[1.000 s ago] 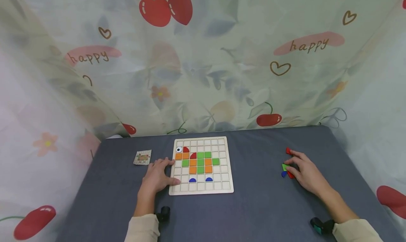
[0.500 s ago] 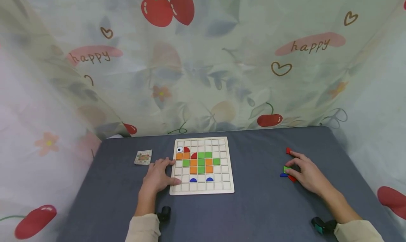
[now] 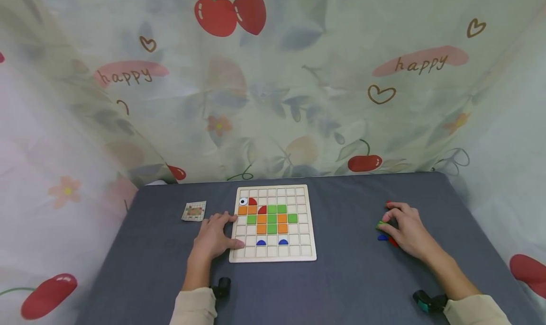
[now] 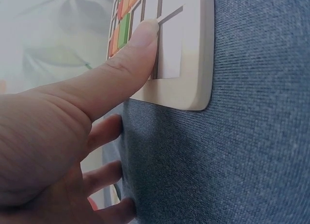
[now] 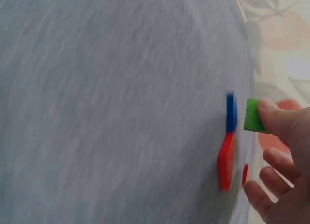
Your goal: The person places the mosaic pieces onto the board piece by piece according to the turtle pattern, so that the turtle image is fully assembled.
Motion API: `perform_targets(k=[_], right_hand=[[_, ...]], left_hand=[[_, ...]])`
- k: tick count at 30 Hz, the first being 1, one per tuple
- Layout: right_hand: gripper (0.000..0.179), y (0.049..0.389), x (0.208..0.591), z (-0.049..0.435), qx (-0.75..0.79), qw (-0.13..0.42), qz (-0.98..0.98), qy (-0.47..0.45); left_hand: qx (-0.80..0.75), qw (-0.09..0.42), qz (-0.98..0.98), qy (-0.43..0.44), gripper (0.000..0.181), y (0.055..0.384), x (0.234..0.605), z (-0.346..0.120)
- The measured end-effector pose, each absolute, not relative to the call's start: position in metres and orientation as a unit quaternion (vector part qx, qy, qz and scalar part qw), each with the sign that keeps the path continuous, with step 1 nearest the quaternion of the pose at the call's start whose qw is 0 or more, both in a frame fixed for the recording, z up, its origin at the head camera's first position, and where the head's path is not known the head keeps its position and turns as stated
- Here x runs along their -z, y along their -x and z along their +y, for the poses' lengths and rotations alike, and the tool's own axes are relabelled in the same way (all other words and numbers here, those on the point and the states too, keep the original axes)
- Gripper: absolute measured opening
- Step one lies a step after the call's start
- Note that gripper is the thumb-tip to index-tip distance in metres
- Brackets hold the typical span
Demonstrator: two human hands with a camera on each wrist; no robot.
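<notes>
A wooden grid board (image 3: 305, 241) lies on the table, with orange, green, red and blue tiles and a round eye tile (image 3: 243, 201) in its cells. My left hand (image 3: 211, 237) rests at the board's left edge. Its thumb (image 4: 131, 57) lies straight over the corner, and the other fingertips touch the cloth beside it. Off to the right, my right hand (image 3: 407, 230) pinches a green square tile (image 5: 253, 116), raised off the table. Under that hand lie a blue half-circle tile (image 3: 382, 238) and a red tile (image 3: 393, 242). A second red tile (image 5: 245, 174) is near its other fingertips.
A small pattern card (image 3: 194, 211) lies left of the board. Dark grey-blue cloth (image 3: 341, 277) covers the table. A printed curtain (image 3: 273, 78) hangs behind the table and along both sides.
My right hand has taken the green tile between thumb and finger and lifted it, tilting it. The blue half-circle beside it has shifted slightly. My left hand stays on the board.
</notes>
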State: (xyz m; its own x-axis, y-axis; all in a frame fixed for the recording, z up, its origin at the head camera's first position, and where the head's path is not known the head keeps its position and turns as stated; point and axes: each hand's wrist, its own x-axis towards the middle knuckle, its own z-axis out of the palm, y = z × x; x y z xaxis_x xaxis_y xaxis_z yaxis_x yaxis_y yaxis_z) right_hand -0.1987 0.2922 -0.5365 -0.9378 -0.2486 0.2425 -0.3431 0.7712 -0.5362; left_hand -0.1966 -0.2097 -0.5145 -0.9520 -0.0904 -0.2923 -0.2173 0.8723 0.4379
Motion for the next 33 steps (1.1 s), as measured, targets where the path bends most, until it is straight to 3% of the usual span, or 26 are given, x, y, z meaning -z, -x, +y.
perform_targets(k=[4, 14, 22, 33], right_hand=[[0.022, 0.201, 0.534, 0.277, -0.297, 0.102, -0.934, -0.172], [0.015, 0.211, 0.523, 0.238, -0.342, 0.008, -0.927, -0.153], [0.027, 0.218, 0.525, 0.200, -0.354, -0.033, -0.924, -0.143], [0.019, 0.220, 0.527, 0.145, -0.335, -0.014, -0.925, -0.180]], left_hand=[[-0.239, 0.130, 0.959, 0.078, 0.086, 0.197, 0.516, -0.209], [-0.240, 0.129, 0.959, 0.072, 0.085, 0.196, 0.516, -0.207], [-0.242, 0.130, 0.959, 0.074, 0.085, 0.196, 0.515, -0.208], [-0.240, 0.131, 0.959, 0.079, 0.086, 0.196, 0.517, -0.211]])
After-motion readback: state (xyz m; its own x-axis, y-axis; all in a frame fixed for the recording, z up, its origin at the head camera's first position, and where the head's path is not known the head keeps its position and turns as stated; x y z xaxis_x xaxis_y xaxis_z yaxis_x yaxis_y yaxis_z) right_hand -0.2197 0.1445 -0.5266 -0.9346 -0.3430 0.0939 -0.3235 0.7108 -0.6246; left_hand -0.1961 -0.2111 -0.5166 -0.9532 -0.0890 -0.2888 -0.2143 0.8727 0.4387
